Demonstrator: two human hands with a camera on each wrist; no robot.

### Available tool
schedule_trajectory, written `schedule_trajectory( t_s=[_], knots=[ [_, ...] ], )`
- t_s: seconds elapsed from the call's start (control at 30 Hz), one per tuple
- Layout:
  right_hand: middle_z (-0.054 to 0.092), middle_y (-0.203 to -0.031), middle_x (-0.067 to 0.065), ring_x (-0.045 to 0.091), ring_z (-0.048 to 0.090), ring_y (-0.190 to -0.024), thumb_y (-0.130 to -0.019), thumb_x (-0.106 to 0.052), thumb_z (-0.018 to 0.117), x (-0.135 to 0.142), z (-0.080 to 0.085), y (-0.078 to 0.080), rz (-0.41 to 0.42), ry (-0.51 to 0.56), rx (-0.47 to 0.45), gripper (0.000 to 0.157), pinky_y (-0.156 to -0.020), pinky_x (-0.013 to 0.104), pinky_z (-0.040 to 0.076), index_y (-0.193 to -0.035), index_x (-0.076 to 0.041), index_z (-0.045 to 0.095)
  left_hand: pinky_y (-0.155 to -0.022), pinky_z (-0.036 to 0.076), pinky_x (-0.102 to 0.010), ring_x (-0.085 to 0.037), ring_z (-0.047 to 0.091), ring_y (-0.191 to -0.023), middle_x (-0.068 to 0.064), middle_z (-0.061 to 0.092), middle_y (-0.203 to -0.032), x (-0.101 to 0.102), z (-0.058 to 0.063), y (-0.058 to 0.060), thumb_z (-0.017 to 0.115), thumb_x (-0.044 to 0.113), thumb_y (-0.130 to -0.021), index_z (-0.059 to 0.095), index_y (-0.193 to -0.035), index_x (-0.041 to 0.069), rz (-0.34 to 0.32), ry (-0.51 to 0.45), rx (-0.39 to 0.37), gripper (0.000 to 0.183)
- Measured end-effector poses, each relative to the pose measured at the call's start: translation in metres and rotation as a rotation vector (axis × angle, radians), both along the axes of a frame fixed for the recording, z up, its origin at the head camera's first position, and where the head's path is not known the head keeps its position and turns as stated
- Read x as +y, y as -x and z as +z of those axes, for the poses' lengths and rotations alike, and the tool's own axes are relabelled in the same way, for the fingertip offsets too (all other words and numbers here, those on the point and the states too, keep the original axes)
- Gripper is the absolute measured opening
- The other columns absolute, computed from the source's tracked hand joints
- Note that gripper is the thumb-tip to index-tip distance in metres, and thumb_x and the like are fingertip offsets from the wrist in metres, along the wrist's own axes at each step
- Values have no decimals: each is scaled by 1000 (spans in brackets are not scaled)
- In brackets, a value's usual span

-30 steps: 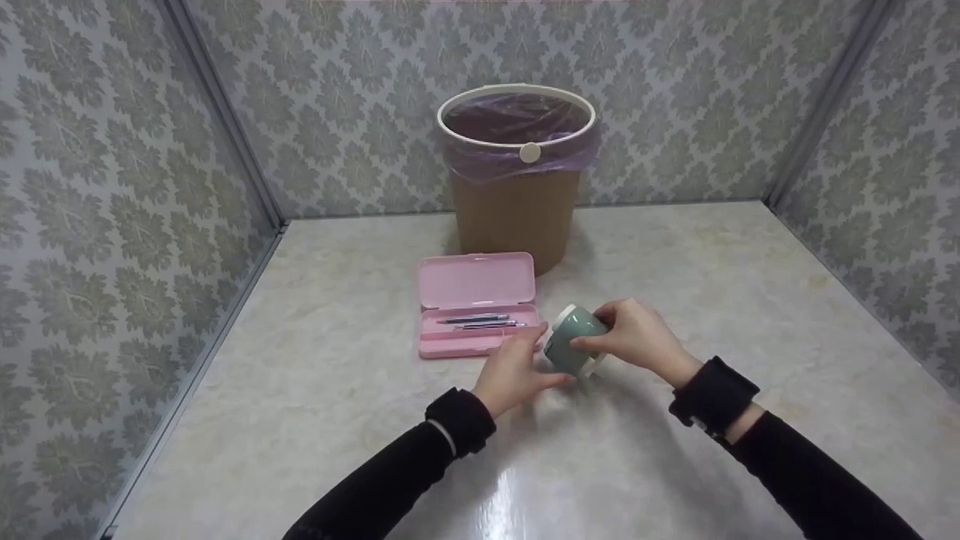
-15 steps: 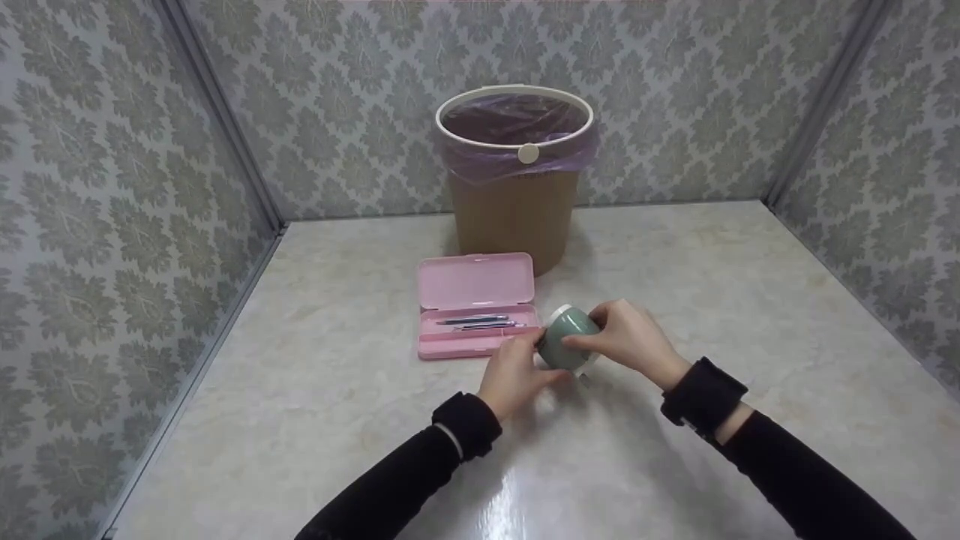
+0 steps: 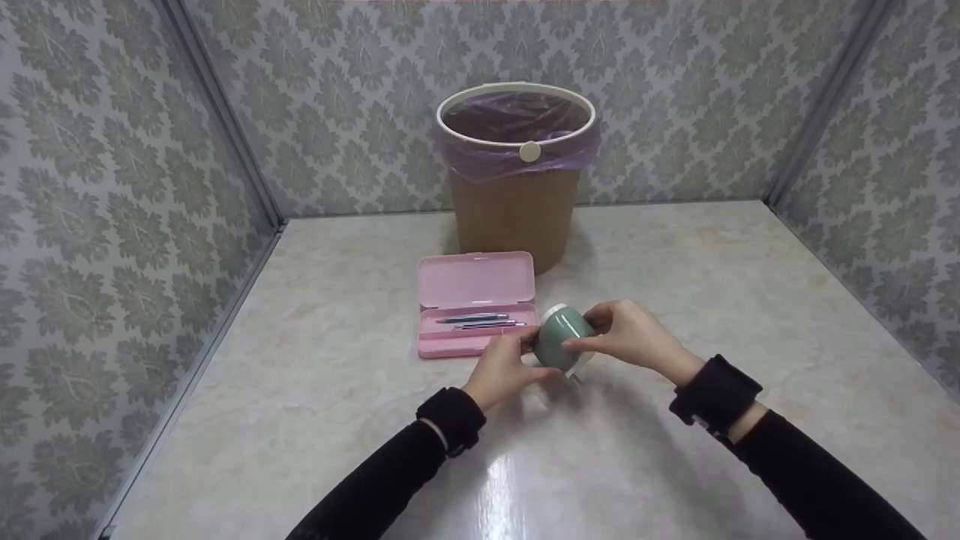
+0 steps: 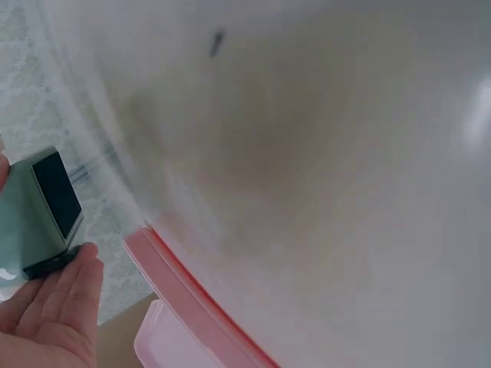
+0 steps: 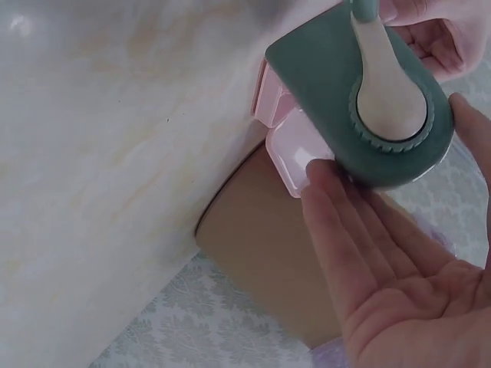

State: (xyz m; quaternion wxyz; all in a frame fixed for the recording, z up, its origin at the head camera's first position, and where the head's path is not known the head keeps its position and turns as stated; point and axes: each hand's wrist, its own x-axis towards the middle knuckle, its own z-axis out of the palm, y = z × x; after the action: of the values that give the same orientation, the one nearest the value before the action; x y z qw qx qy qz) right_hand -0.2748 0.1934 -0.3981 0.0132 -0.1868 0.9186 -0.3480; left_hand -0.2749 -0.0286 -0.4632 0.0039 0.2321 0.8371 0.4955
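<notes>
A green crank pencil sharpener (image 3: 559,337) with pale trim is held tilted between the two hands, close over the table. My left hand (image 3: 504,369) has it between thumb and fingers at its left side, near the dark front panel (image 4: 57,193) in the left wrist view. My right hand (image 3: 636,337) holds it from the other side, thumb and fingers spread across the body. The right wrist view shows its pale crank handle (image 5: 390,92), which no finger of the right hand grips. Just left of it lies an open pink pencil case (image 3: 475,281) with slim pencils (image 3: 480,320) inside.
Behind the case stands a tall brown bin (image 3: 510,214) with a pale rim and a purple liner bag (image 3: 480,161). Patterned wall panels (image 3: 360,112) enclose the marbled table (image 3: 315,315) at the back and both sides.
The sharpener has shifted a little left and turned slightly. My left fingers have come closer around its side, while the right hand keeps its hold. The pencil case and bin have stayed put.
</notes>
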Motion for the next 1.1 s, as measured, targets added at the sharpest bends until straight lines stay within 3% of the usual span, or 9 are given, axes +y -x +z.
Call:
schedule_trajectory(
  t_s=[0.1, 0.23, 0.37, 0.53, 0.73, 0.9, 1.1],
  knots=[
    [79, -107, 16, 25, 76, -98, -82, -32, 86, 7, 0, 4, 82, 28, -50, 47, -88, 40, 62, -113, 1, 74, -110, 52, -38, -28, 66, -127, -17, 70, -132, -6, -3, 2, 85, 6, -80, 61, -137, 0, -43, -48, -45, 62],
    [75, -120, 19, 32, 73, -113, -82, -28, 87, 14, -2, 8, 181, 35, -84, 55, -103, 49, 56, -124, 2, 69, -111, 51, -37, -27, 65, -130, -16, 68, -137, -13, -5, 3, 87, 9, -79, 61, -138, 1, -81, -70, -100, 66],
    [66, -137, 24, 38, 63, -130, -80, -25, 88, 21, -2, 10, 279, 17, -99, 72, -112, 51, 48, -138, 6, 58, -110, 52, -37, -25, 67, -126, -13, 70, -135, -18, -2, 1, 87, 11, -79, 63, -137, 3, -138, -66, -152, 64],
    [50, -154, 26, 43, 48, -144, -81, -16, 87, 28, -1, 13, 388, 61, -203, 86, -118, 52, 41, -150, 8, 43, -111, 52, -38, -25, 69, -124, -14, 71, -132, -23, 4, 2, 86, 10, -80, 62, -137, 3, -228, -52, -203, 63],
    [56, -149, 22, 41, 53, -141, -82, -14, 86, 29, -1, 16, 431, 117, -299, 78, -117, 50, 43, -148, 3, 48, -113, 50, -39, -24, 68, -124, -14, 71, -132, -29, 11, 4, 85, 8, -82, 61, -139, 4, -322, -44, -266, 62],
    [62, -141, 22, 39, 59, -134, -82, -15, 86, 25, -1, 15, 445, 123, -307, 71, -114, 45, 48, -143, 3, 53, -111, 51, -34, -21, 68, -124, -13, 71, -132, -33, 13, 5, 83, 7, -83, 62, -139, 6, -373, -24, -278, 59],
    [62, -139, 27, 42, 62, -130, -82, -8, 84, 20, -6, 12, 448, 189, -305, 67, -108, 42, 53, -140, 8, 53, -117, 46, -42, -23, 65, -130, -13, 69, -137, -38, 14, 8, 82, 8, -85, 60, -142, 6, -394, 4, -295, 61]
  ],
)
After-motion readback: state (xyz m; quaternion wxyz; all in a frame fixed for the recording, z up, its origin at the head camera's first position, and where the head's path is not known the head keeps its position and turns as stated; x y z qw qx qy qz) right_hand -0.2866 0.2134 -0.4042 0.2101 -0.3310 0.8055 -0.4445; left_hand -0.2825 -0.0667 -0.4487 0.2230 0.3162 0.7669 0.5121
